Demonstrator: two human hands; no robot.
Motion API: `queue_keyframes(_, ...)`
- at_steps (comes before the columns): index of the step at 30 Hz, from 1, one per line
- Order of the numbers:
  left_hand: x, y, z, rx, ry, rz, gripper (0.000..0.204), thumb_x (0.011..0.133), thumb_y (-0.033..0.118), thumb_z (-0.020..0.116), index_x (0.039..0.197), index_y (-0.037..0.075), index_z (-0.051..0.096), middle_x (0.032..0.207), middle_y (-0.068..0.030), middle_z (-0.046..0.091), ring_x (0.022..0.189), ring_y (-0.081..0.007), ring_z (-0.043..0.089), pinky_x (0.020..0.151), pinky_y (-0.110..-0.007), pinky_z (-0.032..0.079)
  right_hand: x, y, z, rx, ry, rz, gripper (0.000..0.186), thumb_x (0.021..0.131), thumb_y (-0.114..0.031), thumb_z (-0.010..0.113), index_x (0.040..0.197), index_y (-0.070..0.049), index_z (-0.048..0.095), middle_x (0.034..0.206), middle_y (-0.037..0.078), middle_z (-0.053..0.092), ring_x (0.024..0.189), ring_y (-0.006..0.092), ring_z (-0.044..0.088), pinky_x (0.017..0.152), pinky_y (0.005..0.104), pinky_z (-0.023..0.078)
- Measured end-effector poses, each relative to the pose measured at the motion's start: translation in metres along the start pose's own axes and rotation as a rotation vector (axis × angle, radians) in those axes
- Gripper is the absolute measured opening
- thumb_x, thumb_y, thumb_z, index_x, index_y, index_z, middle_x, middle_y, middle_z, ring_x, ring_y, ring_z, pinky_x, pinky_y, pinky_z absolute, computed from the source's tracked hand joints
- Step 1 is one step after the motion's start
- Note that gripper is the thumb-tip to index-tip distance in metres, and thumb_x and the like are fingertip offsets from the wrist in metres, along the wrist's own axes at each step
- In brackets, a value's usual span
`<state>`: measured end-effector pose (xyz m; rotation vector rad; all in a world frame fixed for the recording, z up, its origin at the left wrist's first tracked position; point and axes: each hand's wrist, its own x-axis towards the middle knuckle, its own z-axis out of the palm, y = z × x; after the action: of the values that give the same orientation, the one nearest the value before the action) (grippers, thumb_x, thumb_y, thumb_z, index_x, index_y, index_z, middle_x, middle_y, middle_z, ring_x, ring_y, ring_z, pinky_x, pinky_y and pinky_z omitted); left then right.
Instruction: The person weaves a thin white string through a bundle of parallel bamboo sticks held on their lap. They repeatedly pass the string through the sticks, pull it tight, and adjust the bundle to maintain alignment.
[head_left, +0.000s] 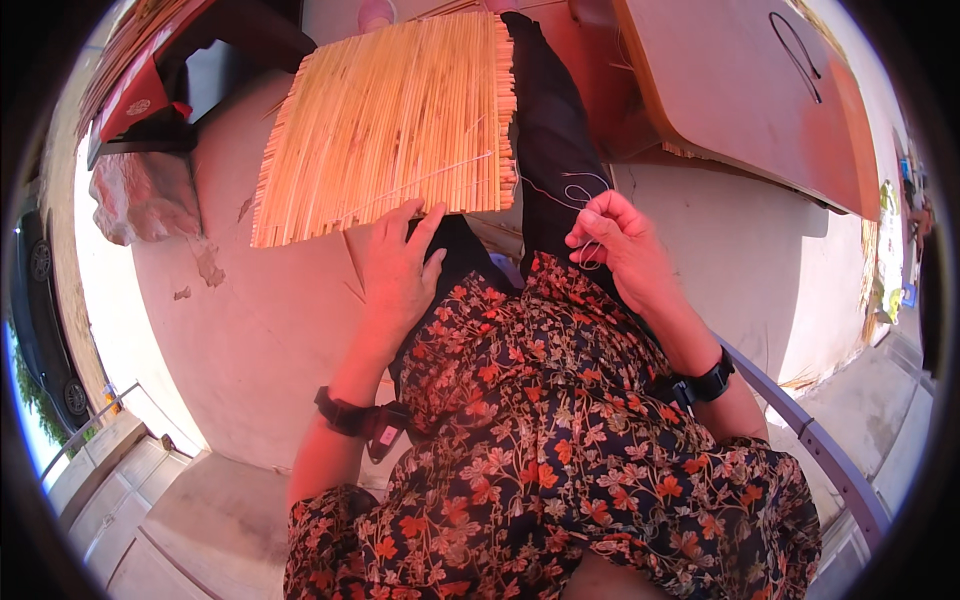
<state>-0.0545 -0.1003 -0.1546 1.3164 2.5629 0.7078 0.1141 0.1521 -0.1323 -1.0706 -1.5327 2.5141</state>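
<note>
A mat of thin straw-coloured sticks (385,130) lies across my legs, its sticks side by side and a pale string crossing them near the close edge. My left hand (402,260) rests at that edge, its fingers spread and the tips touching the sticks. Off the mat's right side, my right hand (622,240) pinches a thin white thread (580,190). The thread runs from the mat's right edge to these fingers and curls in loose loops around them. Whether a needle is on it I cannot tell.
To the right stands a brown table (740,90) with a dark cord loop (795,55) on it. A crumpled plastic bag (148,195) sits on the floor at the left, below a red and black object (150,105). A metal rail (800,425) passes my right elbow.
</note>
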Motion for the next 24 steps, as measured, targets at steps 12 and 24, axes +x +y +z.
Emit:
queue_keyframes(12,0.007,0.015,0.021,-0.118,0.085,0.004,0.043,0.083,0.008,0.075,0.124,0.011,0.068,0.130,-0.0094,0.060,0.116,-0.0299,0.058,0.096,-0.043,0.048,0.099,0.012,0.006,-0.088,-0.183,0.188,0.009,0.100,-0.019,0.068,0.096,-0.011,0.066,0.095,-0.003,0.067,0.088,0.0069,0.064,0.083,0.0264,0.053)
queue_keyframes(24,0.030,-0.063,-0.009,-0.337,-0.099,-0.318,0.012,0.087,0.008,0.075,0.092,0.000,0.067,0.091,-0.0100,0.059,0.080,-0.0236,0.062,0.073,-0.035,0.050,0.093,0.013,-0.015,-0.131,-0.100,0.156,0.009,0.099,-0.018,0.069,0.099,-0.010,0.067,0.094,-0.002,0.071,0.082,0.0052,0.065,0.077,0.0239,0.054)
